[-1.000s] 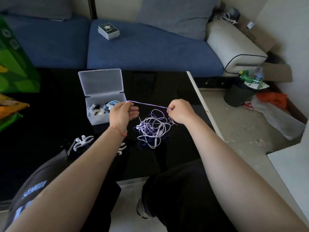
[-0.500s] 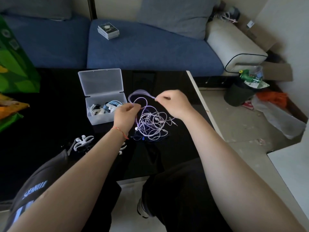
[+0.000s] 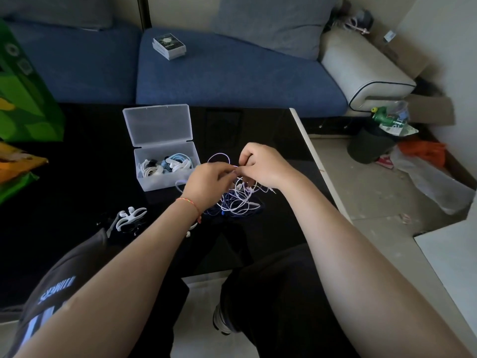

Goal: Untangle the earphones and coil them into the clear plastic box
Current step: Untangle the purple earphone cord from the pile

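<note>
Over the black table, my left hand and right hand pinch one earphone cord, mid-untangle; next, I judge, tease a loop free before the open box.

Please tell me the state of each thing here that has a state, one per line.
clear plastic box: lid open, some earphones already inside
tangled earphones: knotted, on the table
left hand: pinching the cable
right hand: pinching the cable
trash bin: overfull
</note>
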The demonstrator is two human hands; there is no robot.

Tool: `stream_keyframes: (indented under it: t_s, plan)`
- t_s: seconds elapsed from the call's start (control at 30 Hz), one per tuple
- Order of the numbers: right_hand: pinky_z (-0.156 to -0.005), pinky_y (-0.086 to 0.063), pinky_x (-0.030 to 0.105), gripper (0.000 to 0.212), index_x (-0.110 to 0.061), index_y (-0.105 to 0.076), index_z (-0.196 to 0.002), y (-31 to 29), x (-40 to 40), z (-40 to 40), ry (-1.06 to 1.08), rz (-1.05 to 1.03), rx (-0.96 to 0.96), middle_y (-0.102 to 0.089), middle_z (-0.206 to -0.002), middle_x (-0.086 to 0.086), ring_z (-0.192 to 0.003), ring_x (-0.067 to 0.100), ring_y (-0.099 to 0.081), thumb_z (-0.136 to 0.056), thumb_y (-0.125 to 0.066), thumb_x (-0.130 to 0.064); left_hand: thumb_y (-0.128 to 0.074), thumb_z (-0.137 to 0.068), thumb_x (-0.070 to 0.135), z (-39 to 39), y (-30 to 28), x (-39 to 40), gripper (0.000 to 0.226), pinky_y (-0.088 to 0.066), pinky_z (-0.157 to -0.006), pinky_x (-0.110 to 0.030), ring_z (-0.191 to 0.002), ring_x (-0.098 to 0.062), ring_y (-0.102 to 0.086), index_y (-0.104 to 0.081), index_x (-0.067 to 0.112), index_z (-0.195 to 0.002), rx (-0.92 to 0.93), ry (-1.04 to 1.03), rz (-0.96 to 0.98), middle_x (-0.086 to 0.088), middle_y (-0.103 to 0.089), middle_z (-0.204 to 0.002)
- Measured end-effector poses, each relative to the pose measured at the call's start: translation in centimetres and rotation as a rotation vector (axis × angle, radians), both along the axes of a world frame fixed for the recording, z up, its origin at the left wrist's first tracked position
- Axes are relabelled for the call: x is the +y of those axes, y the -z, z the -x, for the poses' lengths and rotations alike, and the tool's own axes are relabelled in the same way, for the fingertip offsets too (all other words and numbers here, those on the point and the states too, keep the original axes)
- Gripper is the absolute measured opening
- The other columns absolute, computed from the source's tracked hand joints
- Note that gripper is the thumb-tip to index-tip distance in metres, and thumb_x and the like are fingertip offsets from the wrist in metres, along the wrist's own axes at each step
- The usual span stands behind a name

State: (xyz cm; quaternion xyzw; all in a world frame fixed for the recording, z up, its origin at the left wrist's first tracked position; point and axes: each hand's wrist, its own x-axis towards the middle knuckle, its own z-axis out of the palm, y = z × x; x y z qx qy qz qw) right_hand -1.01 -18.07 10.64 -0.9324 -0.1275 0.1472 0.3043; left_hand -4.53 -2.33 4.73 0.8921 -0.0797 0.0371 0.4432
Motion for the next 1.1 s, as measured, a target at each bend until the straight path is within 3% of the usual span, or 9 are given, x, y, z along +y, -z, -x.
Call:
stream_keyframes:
  t_s: [0.1,0.23,0.37,0.57,0.7,0.8,0.9,1.0,1.1]
  plan:
    - [-0.071,-0.059,0.034,0.002,-0.018,-0.067,-0.091,0.3,-0.4,-0.1,-0.019,0.082,0.027,-0.071,-0.081,0.001,-0.076,0.018,-0.071,-0.093,-0.067,-0.018,-0.057,-0.099,0.021,-0.3,-0.2,0.5,0.016,-0.052,-0.065,-0.03,-0.064,-0.016,-0.066,-0.07,0.015,-0.091,0.055,-0.128,0.119,0.0,-0.069,-0.069]
    - [-0.061,-0.043,0.02,0.01,-0.017,-0.074,-0.1,0.9,-1.0,-0.6,-0.03,0.206,0.105,-0.067,-0.094,-0.004,-0.086,0.015,-0.063,-0.095,-0.066,-0.022,-0.052,-0.101,0.02,-0.8,-0.2,1.1,0.013,-0.05,-0.065,-0.027,-0.063,-0.014,-0.069,-0.061,0.021,-0.092,0.11,-0.327,0.463,0.001,-0.072,-0.072]
    - [-0.07,-0.046,0.022,0.016,-0.018,-0.077,-0.107,2.2,-1.5,-1.3,0.024,0.312,0.197,-0.07,-0.108,-0.001,-0.096,0.016,-0.064,-0.097,-0.063,-0.018,-0.052,-0.101,0.022,-1.1,0.0,1.5,0.013,-0.052,-0.075,-0.035,-0.067,-0.019,-0.072,-0.059,0.025,-0.09,0.091,-0.412,0.581,0.003,-0.074,-0.073]
    - [-0.066,-0.04,0.003,0.017,-0.012,-0.071,-0.104,-0.1,-1.1,-1.5,0.371,-0.211,-0.517,-0.068,-0.099,-0.006,-0.087,0.005,-0.06,-0.101,-0.055,-0.012,-0.057,-0.1,0.019,-0.9,0.2,1.3,0.012,-0.058,-0.078,-0.036,-0.068,-0.017,-0.071,-0.061,0.019,-0.089,0.122,-0.393,0.529,0.001,-0.074,-0.079]
    - [-0.063,-0.038,0.004,0.016,-0.015,-0.067,-0.102,0.4,-0.8,-1.3,0.285,-0.123,-0.347,-0.067,-0.104,-0.006,-0.087,0.002,-0.058,-0.103,-0.051,-0.014,-0.057,-0.099,0.015,-0.7,0.1,1.3,0.009,-0.059,-0.082,-0.034,-0.073,-0.017,-0.072,-0.065,0.011,-0.097,0.152,-0.371,0.514,-0.001,-0.074,-0.084]
    - [-0.065,-0.041,0.006,0.019,-0.014,-0.064,-0.1,0.0,-0.9,-1.2,0.329,-0.224,-0.432,-0.067,-0.1,-0.003,-0.086,0.006,-0.061,-0.103,-0.045,-0.011,-0.058,-0.098,0.015,-0.6,0.0,1.2,0.011,-0.058,-0.082,-0.031,-0.077,-0.019,-0.072,-0.067,0.01,-0.1,0.179,-0.367,0.502,-0.002,-0.074,-0.088]
    - [-0.069,-0.049,0.02,0.02,-0.019,-0.062,-0.096,-0.5,-0.7,-0.8,0.319,-0.254,-0.404,-0.067,-0.091,-0.007,-0.084,0.009,-0.065,-0.102,-0.045,-0.011,-0.059,-0.096,0.015,-0.4,-0.2,1.1,0.01,-0.057,-0.078,-0.028,-0.076,-0.018,-0.072,-0.068,0.011,-0.097,0.199,-0.365,0.513,-0.001,-0.074,-0.086]
    - [-0.072,-0.053,0.028,0.02,-0.022,-0.061,-0.092,-0.7,-0.5,-0.5,0.351,-0.355,-0.448,-0.069,-0.088,-0.004,-0.08,0.016,-0.068,-0.1,-0.047,-0.01,-0.058,-0.096,0.012,-0.4,-0.8,0.9,0.011,-0.057,-0.075,-0.029,-0.069,-0.018,-0.069,-0.068,0.007,-0.096,0.256,-0.32,0.573,-0.004,-0.072,-0.081]
    - [-0.072,-0.056,0.023,0.019,-0.02,-0.064,-0.094,-1.2,-0.2,0.0,0.27,-0.398,-0.343,-0.071,-0.084,-0.003,-0.074,0.011,-0.07,-0.1,-0.05,-0.008,-0.055,-0.095,0.01,-0.6,-1.4,0.6,0.012,-0.049,-0.057,-0.028,-0.052,-0.013,-0.051,-0.066,0.009,-0.09,0.31,-0.267,0.622,0.0,-0.056,-0.062]
